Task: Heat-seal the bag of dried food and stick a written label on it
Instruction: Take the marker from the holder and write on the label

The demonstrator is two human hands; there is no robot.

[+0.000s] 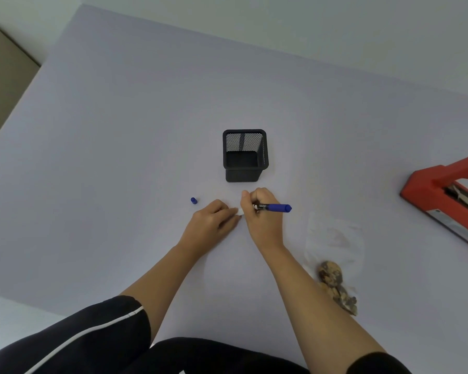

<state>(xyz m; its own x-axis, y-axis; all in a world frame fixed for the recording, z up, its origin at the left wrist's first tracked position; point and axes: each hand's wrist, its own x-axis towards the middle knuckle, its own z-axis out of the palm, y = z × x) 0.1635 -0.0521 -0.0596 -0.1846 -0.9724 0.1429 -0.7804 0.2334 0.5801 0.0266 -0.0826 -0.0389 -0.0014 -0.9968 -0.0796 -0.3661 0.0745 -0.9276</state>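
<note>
Blue marker [274, 207] is clamped in my right grip [260, 215]. My left grip [214, 220], fingers flat, pins the label [239, 211]. If the label slips, the ink may smear.

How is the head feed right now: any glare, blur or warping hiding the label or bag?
Head view: soft, even light, no glare; faint shadows under the left hand and the right hand holding the marker; wide-angle lens bends the table edges; the clear bag nearly vanishes against the pale top; the label is a soft white sliver between the hands.

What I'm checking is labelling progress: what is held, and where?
Right hand grips the marker near its writing end; left hand presses the white label down.
</note>
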